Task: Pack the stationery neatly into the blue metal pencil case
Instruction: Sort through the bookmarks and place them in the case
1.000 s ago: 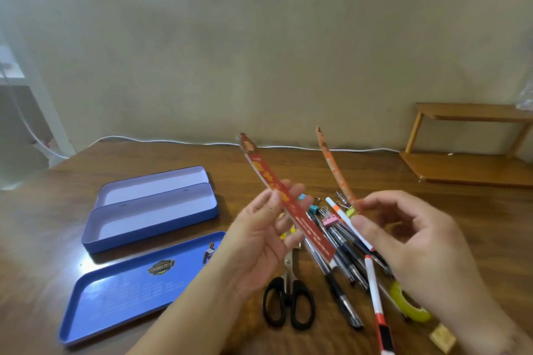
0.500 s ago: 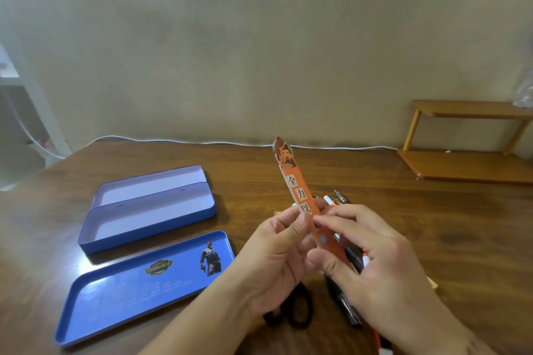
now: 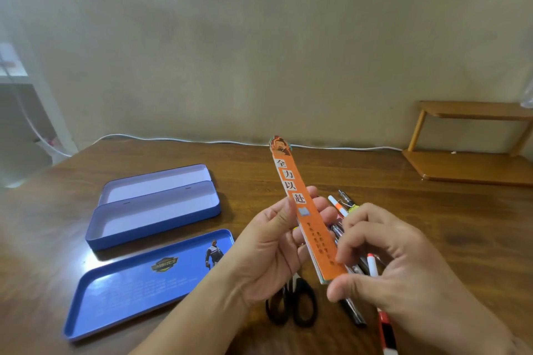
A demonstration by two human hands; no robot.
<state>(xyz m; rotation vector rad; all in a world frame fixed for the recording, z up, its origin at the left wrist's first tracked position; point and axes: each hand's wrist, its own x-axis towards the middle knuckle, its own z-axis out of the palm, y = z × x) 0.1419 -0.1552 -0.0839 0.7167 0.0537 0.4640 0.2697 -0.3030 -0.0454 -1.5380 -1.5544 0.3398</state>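
A stack of long orange bookmarks (image 3: 300,210) with printed characters stands tilted above the table. My left hand (image 3: 274,245) grips the stack at its middle between thumb and fingers. My right hand (image 3: 389,265) pinches its lower end with thumb and fingertips. The blue metal pencil case (image 3: 155,210) lies open at the left, its two hinged halves holding nothing. A separate blue tray (image 3: 138,282) with a printed figure lies in front of it. Pens (image 3: 340,210) and black scissors (image 3: 297,305) lie partly hidden under my hands.
A wooden two-tier shelf (image 3: 473,164) stands at the back right of the brown table. A white cable (image 3: 173,140) runs along the wall at the table's far edge. A red and white marker (image 3: 385,328) lies near the front edge.
The two bookmarks, held apart one second ago, are now together in one stack. My right hand slid down to the stack's lower end.
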